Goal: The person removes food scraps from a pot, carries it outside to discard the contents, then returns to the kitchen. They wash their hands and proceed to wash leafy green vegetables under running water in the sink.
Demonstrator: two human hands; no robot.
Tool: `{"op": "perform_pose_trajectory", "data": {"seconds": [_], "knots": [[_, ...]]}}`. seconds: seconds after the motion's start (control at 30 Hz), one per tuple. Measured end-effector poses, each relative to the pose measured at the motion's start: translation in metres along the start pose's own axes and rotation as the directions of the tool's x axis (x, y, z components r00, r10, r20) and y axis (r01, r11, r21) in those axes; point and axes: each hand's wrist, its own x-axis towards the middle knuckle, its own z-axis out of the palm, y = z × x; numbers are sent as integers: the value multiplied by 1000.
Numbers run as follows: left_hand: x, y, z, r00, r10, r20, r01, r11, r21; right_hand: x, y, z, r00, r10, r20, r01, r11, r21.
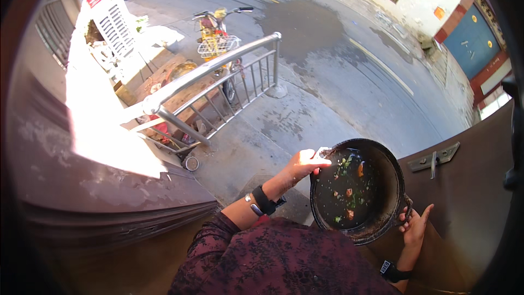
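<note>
A dark, crusted two-handled wok (387,196) hangs in front of my body, held between both hands. Inside it lies dark liquid (333,194) with green leaf bits, small brown pieces and an orange scrap. My left hand (305,166) grips the rim at the upper left, its thumb over the edge in sunlight. At the lower right, the fingers of my right hand (415,227) hook around the loop handle (408,205), with the thumb pointing away. Dark bands circle both wrists.
A brown door (462,196) with a metal latch (434,162) stands close by my right hand. A steel railing (217,63) runs along the left side of the concrete ramp (282,119). Beyond it are a yellow motorbike (215,28) and a road with a wet patch (303,24).
</note>
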Motion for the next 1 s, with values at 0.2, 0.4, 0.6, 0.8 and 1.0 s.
{"op": "perform_pose_trajectory", "data": {"seconds": [0.2,0.4,0.6,0.8,1.0], "knots": [[109,-11,6,965,-158,208,122,977,173,9,13,7,953,-75,-293,97,993,60],[202,-20,19,823,-272,498,234,962,139,14,35,38,792,-8,-610,123,981,147],[267,-20,48,661,-421,621,129,879,459,11,43,65,553,209,-806,64,954,292],[298,24,68,592,-499,633,140,837,529,-1,53,85,584,229,-779,179,899,399],[355,55,84,696,-372,614,17,864,504,67,62,94,669,196,-717,293,817,496]]}}
